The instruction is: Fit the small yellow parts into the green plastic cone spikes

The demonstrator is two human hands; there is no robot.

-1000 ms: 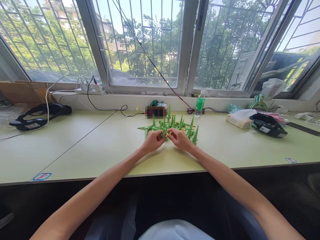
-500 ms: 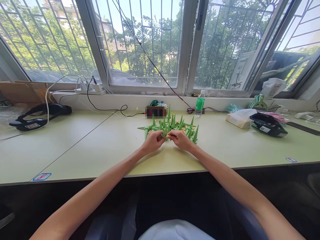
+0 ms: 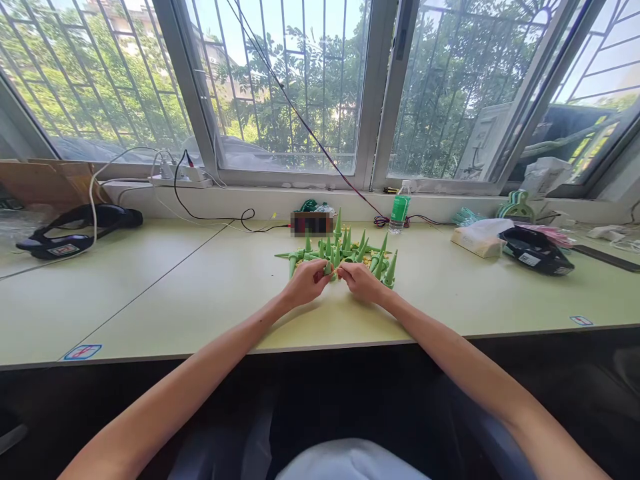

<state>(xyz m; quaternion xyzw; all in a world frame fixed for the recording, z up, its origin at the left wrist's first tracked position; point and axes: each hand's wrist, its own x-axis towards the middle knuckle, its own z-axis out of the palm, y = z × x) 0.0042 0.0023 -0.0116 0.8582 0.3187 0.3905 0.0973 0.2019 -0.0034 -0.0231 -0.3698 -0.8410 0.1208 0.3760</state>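
Note:
A heap of green cone-shaped spikes [image 3: 350, 253] lies on the pale green table [image 3: 210, 293], some standing upright, some on their sides, with small yellow bits among them. My left hand [image 3: 306, 283] is closed in a pinch on one green spike [image 3: 327, 268] at the near edge of the heap. My right hand [image 3: 361, 280] meets it from the right, fingertips pinched on a small yellowish piece that I cannot make out well. Both hands rest low over the table.
A green-labelled bottle [image 3: 399, 208] stands behind the heap by the window sill. Black headsets lie at the far left [image 3: 75, 230] and right [image 3: 536, 250], beside a white pack [image 3: 479, 238]. Cables and a power strip [image 3: 181, 179] run along the sill.
My hands stay together at the heap; the fingers have shifted slightly around the spike and the view has tilted a little.

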